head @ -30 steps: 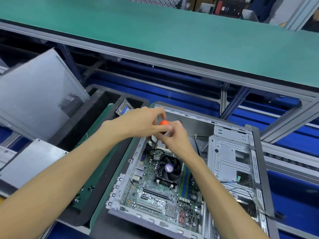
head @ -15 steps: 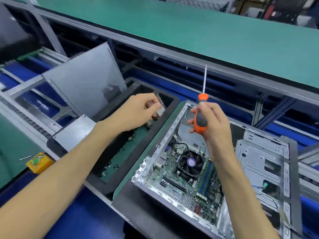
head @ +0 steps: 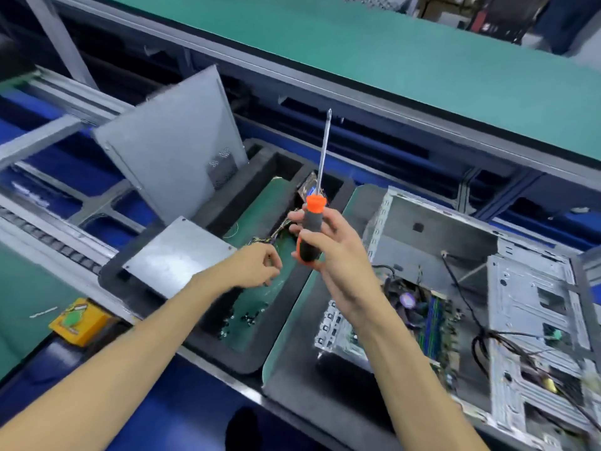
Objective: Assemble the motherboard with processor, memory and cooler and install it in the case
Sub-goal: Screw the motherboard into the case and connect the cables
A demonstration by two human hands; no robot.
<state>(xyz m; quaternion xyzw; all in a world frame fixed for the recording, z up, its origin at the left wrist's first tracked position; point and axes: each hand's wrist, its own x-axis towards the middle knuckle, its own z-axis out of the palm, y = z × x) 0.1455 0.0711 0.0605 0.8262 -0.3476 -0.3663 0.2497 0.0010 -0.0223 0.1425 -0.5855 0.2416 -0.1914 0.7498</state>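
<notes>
- The right hand (head: 328, 252) gripped the screwdriver (head: 311, 227) by its orange and black handle, just left of the case (head: 455, 288). Its thin metal end pointed up and away, likely so it would poke nothing while it waited.
- The left hand (head: 257, 266) hung low over the tray (head: 260, 359), left of the case. Its fingers were curled in, maybe pinching a small screw, but the blur hid that.
- Little dark screws (head: 247, 317) lay loose in the tray, close by so they were easy to pick.
- The motherboard (head: 432, 320) lay flat inside the case, with its cooler (head: 406, 301) on top.
- The case lay open on its side, so hands could reach straight down.
- Its side panel (head: 169, 151) leaned further left, out of the way.
</notes>
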